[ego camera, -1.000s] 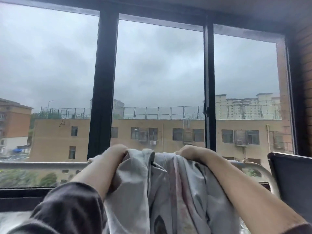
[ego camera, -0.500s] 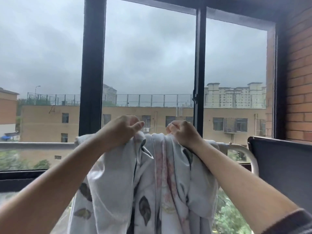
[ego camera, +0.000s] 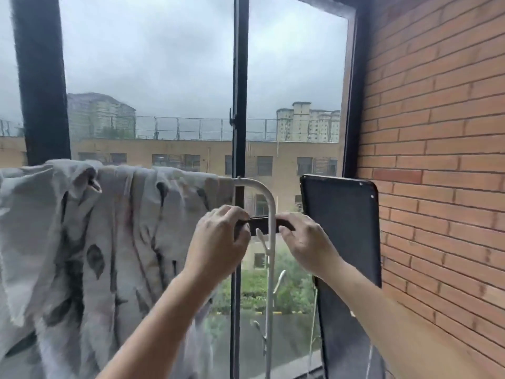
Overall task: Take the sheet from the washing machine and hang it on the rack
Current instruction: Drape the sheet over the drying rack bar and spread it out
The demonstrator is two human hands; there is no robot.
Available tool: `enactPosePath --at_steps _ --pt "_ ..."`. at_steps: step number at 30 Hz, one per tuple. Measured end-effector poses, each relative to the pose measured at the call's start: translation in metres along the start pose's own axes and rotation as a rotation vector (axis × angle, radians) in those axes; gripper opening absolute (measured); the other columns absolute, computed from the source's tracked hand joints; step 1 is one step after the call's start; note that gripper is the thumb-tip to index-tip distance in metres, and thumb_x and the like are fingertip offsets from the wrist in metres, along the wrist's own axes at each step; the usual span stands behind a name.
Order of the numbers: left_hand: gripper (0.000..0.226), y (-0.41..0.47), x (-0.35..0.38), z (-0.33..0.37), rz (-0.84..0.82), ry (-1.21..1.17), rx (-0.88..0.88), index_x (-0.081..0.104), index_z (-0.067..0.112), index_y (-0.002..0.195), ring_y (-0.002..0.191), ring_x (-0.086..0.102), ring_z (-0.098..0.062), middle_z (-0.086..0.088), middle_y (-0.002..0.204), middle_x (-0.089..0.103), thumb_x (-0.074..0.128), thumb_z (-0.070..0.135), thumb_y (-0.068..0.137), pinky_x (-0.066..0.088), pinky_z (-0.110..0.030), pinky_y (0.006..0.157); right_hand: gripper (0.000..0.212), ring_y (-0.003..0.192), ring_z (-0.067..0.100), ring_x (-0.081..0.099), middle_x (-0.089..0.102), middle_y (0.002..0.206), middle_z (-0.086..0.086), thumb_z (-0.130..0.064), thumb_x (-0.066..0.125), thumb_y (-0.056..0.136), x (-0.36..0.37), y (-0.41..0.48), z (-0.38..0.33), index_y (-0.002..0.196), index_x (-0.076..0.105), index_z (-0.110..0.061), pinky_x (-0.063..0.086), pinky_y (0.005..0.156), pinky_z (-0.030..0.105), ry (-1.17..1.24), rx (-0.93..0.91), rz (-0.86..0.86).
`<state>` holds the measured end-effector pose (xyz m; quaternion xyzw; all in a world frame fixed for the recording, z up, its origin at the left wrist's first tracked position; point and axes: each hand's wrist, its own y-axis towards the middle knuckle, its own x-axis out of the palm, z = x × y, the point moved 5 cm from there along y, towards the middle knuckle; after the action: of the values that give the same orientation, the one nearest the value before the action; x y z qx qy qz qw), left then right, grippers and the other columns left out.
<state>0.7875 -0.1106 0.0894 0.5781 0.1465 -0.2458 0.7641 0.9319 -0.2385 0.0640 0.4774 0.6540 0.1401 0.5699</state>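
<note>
The sheet (ego camera: 109,242) hangs over the top rail of the rack (ego camera: 271,203), on the left side of the scene. It is pale grey with dark leaf shapes and faint pink streaks. We see it bunched in folds along the rail, and it falls past the lower edge of the view. Its right edge stops just short of the rail's curved white corner, where the rail bends down into an upright post.

Neither hand touches the sheet. Both are raised at the post, just right of the cloth, and hold a small dark piece (ego camera: 263,226) that crosses behind the post. The left hand (ego camera: 218,239) has its grip clamped round the left end, fingers curled over it. The right hand (ego camera: 306,242) has its grip clamped on the right end, which it pinches between thumb and fingers. We cannot tell what the piece is.

Right of the hands a dark panel (ego camera: 341,242) with rounded corners stands upright against the brick wall (ego camera: 437,160). Beyond the rack is a window (ego camera: 240,105) with black frames. Through it we see tan buildings (ego camera: 177,154), greenery below and a grey sky.
</note>
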Motion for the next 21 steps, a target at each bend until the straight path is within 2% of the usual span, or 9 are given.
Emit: enactPosePath --at_steps 2,6,10,14,17,21 --pt "0.024 -0.019 0.044 0.031 -0.041 -0.096 -0.01 0.067 0.021 0.1 0.092 0.06 -0.015 0.005 0.105 0.066 0.05 0.025 0.084 0.049 -0.036 0.087 0.039 0.117 0.013 0.052 0.061 0.123 -0.005 -0.035 0.041 0.089 -0.026 -0.045 0.038 0.121 0.059 -0.021 0.04 0.101 0.042 -0.028 0.084 -0.006" --pt "0.02 -0.068 0.15 0.119 -0.224 -0.259 0.01 0.066 0.021 0.091 0.091 0.062 -0.02 0.004 0.099 0.066 0.049 0.027 0.084 0.049 -0.035 0.08 0.035 0.115 0.013 0.053 0.06 0.122 -0.006 -0.034 0.043 0.09 -0.088 -0.158 0.121 0.12 0.058 -0.023 0.039 0.095 0.027 -0.134 0.29 -0.04" --pt "0.031 -0.132 0.253 0.206 -0.472 -0.418 -0.012 0.067 0.019 0.09 0.085 0.062 -0.023 0.001 0.096 0.067 0.044 0.035 0.078 0.05 -0.035 0.077 0.028 0.111 0.016 0.054 0.059 0.121 -0.004 -0.028 0.046 0.094 -0.149 -0.279 0.192 0.12 0.057 -0.024 0.045 0.091 0.033 -0.229 0.542 -0.061" --pt "0.014 -0.203 0.343 0.28 -0.746 -0.481 0.034 0.066 0.02 0.092 0.091 0.062 -0.019 0.003 0.099 0.067 0.054 0.021 0.087 0.047 -0.03 0.075 0.03 0.121 0.016 0.048 0.053 0.128 -0.006 -0.03 0.041 0.097 -0.189 -0.399 0.251 0.124 0.054 -0.023 0.039 0.1 0.034 -0.301 0.826 -0.129" --pt "0.015 -0.254 0.407 0.328 -0.95 -0.477 0.094 0.066 0.017 0.095 0.089 0.063 -0.023 -0.001 0.098 0.067 0.051 0.019 0.09 0.044 -0.032 0.07 0.031 0.123 0.014 0.045 0.05 0.131 -0.009 -0.03 0.04 0.098 -0.212 -0.485 0.288 0.126 0.053 -0.024 0.038 0.102 0.033 -0.32 1.085 -0.199" --pt "0.018 -0.297 0.471 0.373 -1.165 -0.517 0.122 0.065 0.014 0.096 0.081 0.062 -0.021 -0.002 0.095 0.066 0.047 0.018 0.091 0.05 -0.034 0.069 0.032 0.123 0.016 0.045 0.049 0.135 -0.008 -0.032 0.038 0.098 -0.226 -0.554 0.323 0.127 0.05 -0.027 0.039 0.102 0.038 -0.36 1.272 -0.309"
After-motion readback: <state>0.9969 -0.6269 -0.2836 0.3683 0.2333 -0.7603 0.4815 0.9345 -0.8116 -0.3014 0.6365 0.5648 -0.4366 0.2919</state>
